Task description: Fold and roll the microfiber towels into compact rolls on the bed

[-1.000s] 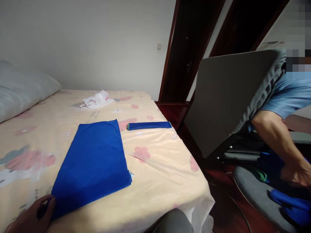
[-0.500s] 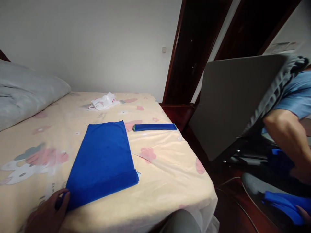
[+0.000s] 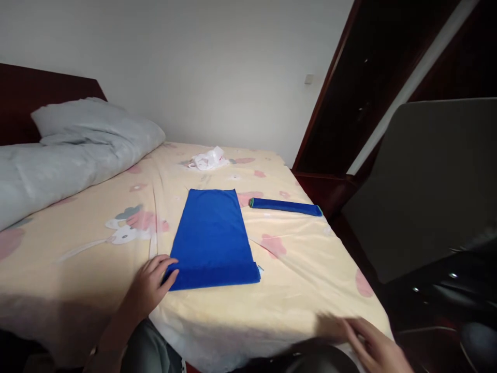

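A blue cloth (image 3: 212,228) lies flat on the bed, its near edge folded over into a thicker band. My left hand (image 3: 149,285) is at the left end of that band, thumb and fingers closed about the corner. A small pale tag shows at the band's right end. Over the bed's front edge, to the right of the cloth, my right hand (image 3: 373,344) is partly blurred; its fingers look apart and nothing shows in them. Beyond the cloth, to the right, sits a narrow rolled blue cloth (image 3: 286,206) with green edging.
The bed sheet (image 3: 217,305) is cream with printed flowers. A crumpled white plastic bag (image 3: 209,159) lies near the wall, and a grey quilt (image 3: 89,140) is heaped at left. A dark grey panel (image 3: 435,186) stands beyond the bed's right edge. My knees are at the front.
My view has turned left, so the other person's arm and blue cloths at right are out of sight. My right hand has come into view. The left hand stays on the cloth's corner.
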A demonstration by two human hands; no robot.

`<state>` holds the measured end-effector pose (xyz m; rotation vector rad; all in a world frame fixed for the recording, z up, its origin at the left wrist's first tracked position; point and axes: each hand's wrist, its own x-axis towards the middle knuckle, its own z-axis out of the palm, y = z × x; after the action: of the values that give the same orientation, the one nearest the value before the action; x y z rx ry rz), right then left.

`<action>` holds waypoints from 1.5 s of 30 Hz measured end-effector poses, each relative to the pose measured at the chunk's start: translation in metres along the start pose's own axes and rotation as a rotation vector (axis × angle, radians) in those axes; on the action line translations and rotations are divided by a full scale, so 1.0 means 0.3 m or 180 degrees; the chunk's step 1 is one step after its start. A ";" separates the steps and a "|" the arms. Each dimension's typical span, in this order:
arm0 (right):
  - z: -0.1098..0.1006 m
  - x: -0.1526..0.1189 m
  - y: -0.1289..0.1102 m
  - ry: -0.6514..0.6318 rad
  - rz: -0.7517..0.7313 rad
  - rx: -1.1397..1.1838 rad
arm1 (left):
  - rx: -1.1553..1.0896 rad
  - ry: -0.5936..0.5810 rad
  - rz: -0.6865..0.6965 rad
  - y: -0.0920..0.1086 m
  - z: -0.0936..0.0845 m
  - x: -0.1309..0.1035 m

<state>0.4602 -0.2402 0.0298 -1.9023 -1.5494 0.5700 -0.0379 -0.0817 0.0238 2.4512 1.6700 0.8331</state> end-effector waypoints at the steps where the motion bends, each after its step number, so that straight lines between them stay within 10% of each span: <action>1: 0.050 0.063 -0.078 -0.0168 -0.0253 -0.0060 | -0.0122 -0.0311 -0.0034 0.000 -0.012 0.025; 6: 0.283 0.400 -0.431 -0.0994 -0.1170 -0.0333 | -0.0496 -0.1208 -0.0578 -0.053 -0.008 0.060; 11: 0.414 0.536 -0.382 -0.1406 -0.1140 -0.0251 | -0.0492 -0.0765 -0.0647 -0.082 0.039 -0.015; 22: 0.366 0.546 -0.347 -0.2392 -0.0593 0.0001 | -0.0566 -0.1122 -0.1109 -0.093 0.043 0.014; 37: 0.379 0.491 -0.381 -0.1461 0.0268 -0.1192 | 0.0364 -0.0423 -0.0706 -0.064 0.040 0.001; 40: 0.364 0.460 -0.404 -0.1070 -0.0281 -0.1532 | 0.0246 -0.0036 -0.0002 -0.015 0.029 0.005; 45: 0.366 0.410 -0.422 -0.1571 -0.1814 -0.0607 | -0.0366 -0.0827 0.0441 0.034 0.059 -0.007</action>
<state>0.3243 -0.0838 0.0446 -1.3879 -2.4194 0.6740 -0.0216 -0.0835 0.0114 2.4913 1.3410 0.5738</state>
